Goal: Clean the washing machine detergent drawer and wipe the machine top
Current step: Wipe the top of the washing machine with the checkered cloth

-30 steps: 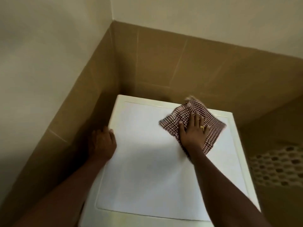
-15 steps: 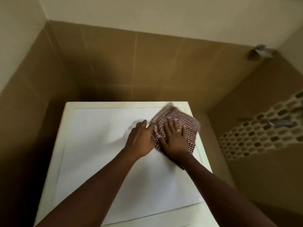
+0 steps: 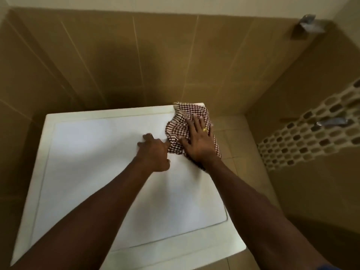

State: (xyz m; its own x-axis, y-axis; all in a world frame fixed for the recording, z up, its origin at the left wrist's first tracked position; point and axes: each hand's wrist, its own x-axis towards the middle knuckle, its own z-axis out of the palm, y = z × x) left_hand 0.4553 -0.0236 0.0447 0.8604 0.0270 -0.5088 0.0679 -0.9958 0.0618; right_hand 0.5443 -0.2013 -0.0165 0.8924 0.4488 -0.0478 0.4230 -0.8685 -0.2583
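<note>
- Brown tiled walls (image 3: 136,55) close in behind and to the left of the white machine top (image 3: 97,162), which sits tight in the corner.
- A pebble-pattern mosaic band (image 3: 303,141) runs along the right wall, with a metal fitting (image 3: 332,121) on it and another metal fixture (image 3: 308,26) high up.
- The checked cloth (image 3: 181,121) lies bunched on the top's far right corner, part of it hanging over the right edge.
- The right hand (image 3: 198,141), wearing a ring (image 3: 205,129), presses flat on the cloth with its fingers straight and spread.
- The left hand (image 3: 153,152) rests on the top with its fingers bent, touching the cloth's left edge; whether it pinches the fabric cannot be told.
</note>
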